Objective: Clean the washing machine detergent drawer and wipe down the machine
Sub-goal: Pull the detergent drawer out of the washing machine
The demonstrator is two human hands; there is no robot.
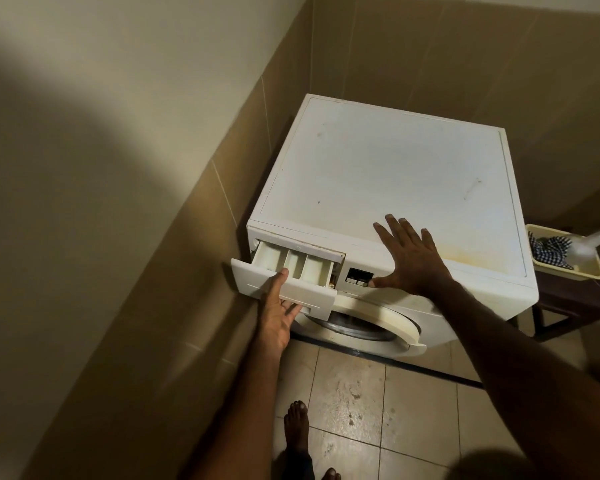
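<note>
The washing machine (388,174) was unwiped, its top stained, my right hand (409,258) spread flat on its front edge, my left hand (279,308) gripping the detergent drawer (284,277), part-out at its front-left corner, uncleaned.

1 head view, wide-angle, looks forward and steeply down from standing height; the washer (388,202) sits near, at arm's reach, mid-frame; wall (101,168) fills the left, floor (378,393) the bottom edge.
</note>
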